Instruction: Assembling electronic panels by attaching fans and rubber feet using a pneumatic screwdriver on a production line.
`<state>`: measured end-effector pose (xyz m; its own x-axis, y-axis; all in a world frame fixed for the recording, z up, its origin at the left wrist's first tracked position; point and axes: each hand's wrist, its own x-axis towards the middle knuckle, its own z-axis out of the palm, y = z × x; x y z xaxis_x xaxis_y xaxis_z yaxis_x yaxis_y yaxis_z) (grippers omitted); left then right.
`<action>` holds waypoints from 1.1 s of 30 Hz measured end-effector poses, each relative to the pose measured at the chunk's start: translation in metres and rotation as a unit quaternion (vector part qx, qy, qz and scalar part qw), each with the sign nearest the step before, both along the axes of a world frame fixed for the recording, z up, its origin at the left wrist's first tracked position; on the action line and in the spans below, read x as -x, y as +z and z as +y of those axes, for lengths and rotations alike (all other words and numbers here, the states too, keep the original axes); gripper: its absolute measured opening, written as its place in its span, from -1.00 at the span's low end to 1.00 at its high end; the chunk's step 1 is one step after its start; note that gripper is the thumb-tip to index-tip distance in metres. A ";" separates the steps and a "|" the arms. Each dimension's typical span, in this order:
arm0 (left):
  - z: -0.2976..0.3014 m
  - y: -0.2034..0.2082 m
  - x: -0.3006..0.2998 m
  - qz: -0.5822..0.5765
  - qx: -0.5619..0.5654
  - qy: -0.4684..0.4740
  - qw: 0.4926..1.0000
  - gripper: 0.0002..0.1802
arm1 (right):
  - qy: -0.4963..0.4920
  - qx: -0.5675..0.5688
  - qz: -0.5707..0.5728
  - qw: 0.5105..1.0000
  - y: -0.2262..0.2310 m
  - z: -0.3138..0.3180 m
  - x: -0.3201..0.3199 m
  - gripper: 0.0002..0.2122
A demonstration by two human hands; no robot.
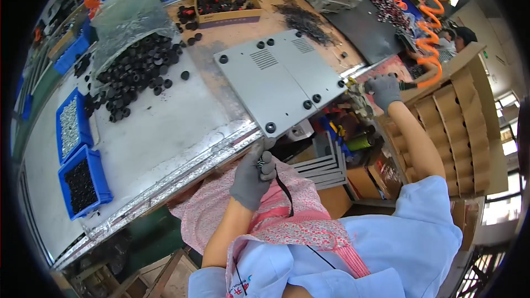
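A grey metal panel [276, 77] with vent slots lies on the bench, overhanging its front edge. Black round feet [270, 127] sit in several places on it. My right hand [385, 91], in a grey glove, is closed round an air screwdriver [361, 87] fed by an orange coiled hose [430, 27]. The tool's front end points at the foot [342, 84] on the panel's right corner; whether it touches is too small to tell. My left hand [254, 177], also gloved, is curled just below the panel's near corner, with small shiny bits at its fingers.
Loose black feet [138, 69] spill from a clear plastic bag [130, 16] at left. Two blue bins [90, 137] [108, 195] hold small silver and black parts. Behind the panel stand a yellow carton [229, 18] and a pile of black pieces [306, 19]. Brown cardboard dividers [447, 127] rise at right.
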<state>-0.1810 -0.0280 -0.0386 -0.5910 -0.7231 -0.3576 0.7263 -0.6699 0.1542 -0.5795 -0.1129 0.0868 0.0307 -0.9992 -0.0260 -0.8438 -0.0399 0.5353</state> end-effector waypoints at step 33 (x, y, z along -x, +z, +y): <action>-0.070 0.057 -0.241 -0.294 0.343 0.437 0.778 -0.54 | 0.219 0.321 -0.385 0.837 -0.134 -0.005 -0.157 -0.60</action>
